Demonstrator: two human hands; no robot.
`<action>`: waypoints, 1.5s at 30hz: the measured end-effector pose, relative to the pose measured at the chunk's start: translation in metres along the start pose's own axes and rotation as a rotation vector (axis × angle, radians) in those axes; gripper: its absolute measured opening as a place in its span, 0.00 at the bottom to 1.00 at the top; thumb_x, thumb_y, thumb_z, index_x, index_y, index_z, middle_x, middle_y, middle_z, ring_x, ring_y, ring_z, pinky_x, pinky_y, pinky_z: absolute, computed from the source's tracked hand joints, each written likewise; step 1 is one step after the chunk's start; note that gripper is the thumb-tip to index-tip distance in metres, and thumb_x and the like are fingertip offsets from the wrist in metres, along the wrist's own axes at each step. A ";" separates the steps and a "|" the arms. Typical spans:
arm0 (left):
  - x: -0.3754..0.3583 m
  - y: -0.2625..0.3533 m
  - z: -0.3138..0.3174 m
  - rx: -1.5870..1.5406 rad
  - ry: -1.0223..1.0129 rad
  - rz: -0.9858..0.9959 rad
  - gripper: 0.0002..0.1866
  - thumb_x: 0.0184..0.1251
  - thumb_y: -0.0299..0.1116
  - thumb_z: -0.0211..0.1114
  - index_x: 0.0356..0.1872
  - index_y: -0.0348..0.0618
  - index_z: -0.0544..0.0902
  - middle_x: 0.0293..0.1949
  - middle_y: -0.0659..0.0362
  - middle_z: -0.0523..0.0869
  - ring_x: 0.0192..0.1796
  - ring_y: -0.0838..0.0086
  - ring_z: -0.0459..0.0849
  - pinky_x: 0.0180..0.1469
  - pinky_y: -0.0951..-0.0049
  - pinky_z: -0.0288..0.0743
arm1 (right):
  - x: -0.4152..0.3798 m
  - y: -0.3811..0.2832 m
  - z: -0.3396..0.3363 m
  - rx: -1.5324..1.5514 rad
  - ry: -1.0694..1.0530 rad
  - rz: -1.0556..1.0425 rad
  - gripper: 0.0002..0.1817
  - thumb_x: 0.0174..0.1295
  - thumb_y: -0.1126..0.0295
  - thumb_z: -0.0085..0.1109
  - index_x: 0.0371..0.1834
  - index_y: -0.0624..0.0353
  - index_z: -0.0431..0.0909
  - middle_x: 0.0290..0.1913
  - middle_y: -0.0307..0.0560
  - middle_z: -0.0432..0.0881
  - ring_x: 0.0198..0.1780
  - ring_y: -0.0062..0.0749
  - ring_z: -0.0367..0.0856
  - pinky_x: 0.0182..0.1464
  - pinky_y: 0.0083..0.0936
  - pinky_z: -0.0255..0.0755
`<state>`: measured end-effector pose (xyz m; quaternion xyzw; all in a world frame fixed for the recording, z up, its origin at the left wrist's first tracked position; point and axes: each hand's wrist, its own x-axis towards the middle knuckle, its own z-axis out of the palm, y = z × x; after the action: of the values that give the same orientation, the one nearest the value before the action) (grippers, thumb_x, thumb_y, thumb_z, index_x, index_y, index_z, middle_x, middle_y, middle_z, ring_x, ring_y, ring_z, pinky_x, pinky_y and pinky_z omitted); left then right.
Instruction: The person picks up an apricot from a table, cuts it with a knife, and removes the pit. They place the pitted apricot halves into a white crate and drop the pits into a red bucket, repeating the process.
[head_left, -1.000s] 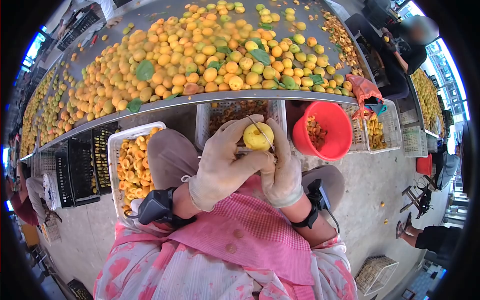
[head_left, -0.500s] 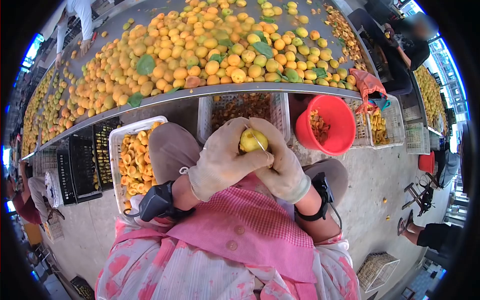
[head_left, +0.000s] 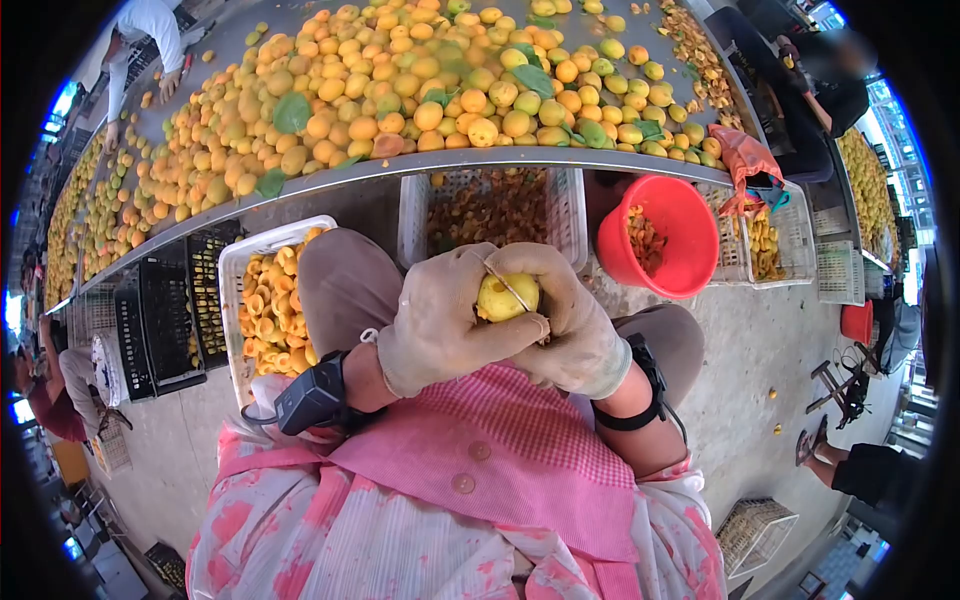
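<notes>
My gloved left hand [head_left: 436,322] is closed around a yellow-green apricot [head_left: 497,300] held in front of my lap. A thin metal blade [head_left: 514,291] lies slantwise across the fruit's face. Around the fruit's right side curls my gloved right hand [head_left: 583,330], closed, with the blade's lower end running toward its thumb; any handle is hidden. Both gloves are pale and stained, and they touch each other below the apricot.
Whole apricots [head_left: 350,100] and leaves cover the metal table [head_left: 400,166] ahead. A crate of apricot halves [head_left: 270,310] stands left; a crate of dark scraps [head_left: 490,210] sits under the table edge. A red bucket [head_left: 660,240] stands right. Co-workers sit and stand around.
The view has shifted slightly. Both hands stay together around the apricot, which has turned a little, with the blade still across it.
</notes>
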<state>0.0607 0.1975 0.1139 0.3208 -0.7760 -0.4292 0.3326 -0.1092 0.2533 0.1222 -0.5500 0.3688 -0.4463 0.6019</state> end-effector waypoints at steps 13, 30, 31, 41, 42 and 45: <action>-0.015 -0.010 0.005 -0.041 -0.014 0.146 0.22 0.48 0.38 0.76 0.41 0.37 0.78 0.31 0.50 0.81 0.32 0.51 0.82 0.35 0.60 0.76 | -0.007 -0.008 0.005 0.127 -0.104 0.213 0.37 0.52 0.89 0.54 0.67 0.51 0.57 0.46 0.45 0.76 0.20 0.19 0.75 0.21 0.14 0.70; -0.012 0.008 -0.003 -0.351 -0.074 -0.074 0.24 0.65 0.29 0.66 0.61 0.33 0.72 0.54 0.54 0.80 0.54 0.73 0.79 0.58 0.72 0.72 | -0.005 -0.015 0.004 -0.091 0.125 0.221 0.46 0.55 0.84 0.51 0.80 0.56 0.43 0.50 0.44 0.77 0.25 0.18 0.75 0.27 0.15 0.72; -0.012 0.009 -0.005 -0.352 -0.077 -0.074 0.24 0.65 0.29 0.66 0.61 0.33 0.72 0.54 0.54 0.80 0.54 0.73 0.79 0.58 0.72 0.72 | -0.005 -0.015 0.004 -0.091 0.117 0.230 0.47 0.55 0.84 0.51 0.80 0.56 0.43 0.49 0.44 0.77 0.25 0.18 0.75 0.27 0.15 0.72; -0.015 0.011 0.008 -1.110 0.103 -0.326 0.26 0.59 0.21 0.70 0.59 0.35 0.72 0.51 0.55 0.81 0.54 0.75 0.80 0.56 0.75 0.74 | 0.002 0.021 0.006 -0.348 0.207 -0.086 0.47 0.54 0.83 0.52 0.80 0.55 0.45 0.46 0.42 0.79 0.26 0.19 0.76 0.30 0.17 0.74; -0.016 0.010 0.006 -1.085 0.074 -0.359 0.27 0.58 0.21 0.71 0.59 0.35 0.72 0.51 0.55 0.81 0.54 0.76 0.80 0.56 0.76 0.74 | 0.001 0.018 0.005 -0.380 0.195 -0.090 0.46 0.54 0.83 0.52 0.79 0.55 0.46 0.49 0.43 0.78 0.30 0.20 0.77 0.33 0.17 0.74; -0.014 0.021 -0.002 -0.486 0.035 -0.223 0.29 0.57 0.20 0.70 0.60 0.34 0.70 0.50 0.56 0.81 0.53 0.76 0.80 0.56 0.76 0.74 | -0.001 -0.002 0.003 -0.324 0.156 0.069 0.45 0.54 0.82 0.53 0.78 0.57 0.48 0.55 0.46 0.77 0.41 0.23 0.79 0.42 0.19 0.75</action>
<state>0.0659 0.2166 0.1303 0.3226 -0.6043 -0.6312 0.3639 -0.1069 0.2550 0.1247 -0.5905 0.5003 -0.4014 0.4898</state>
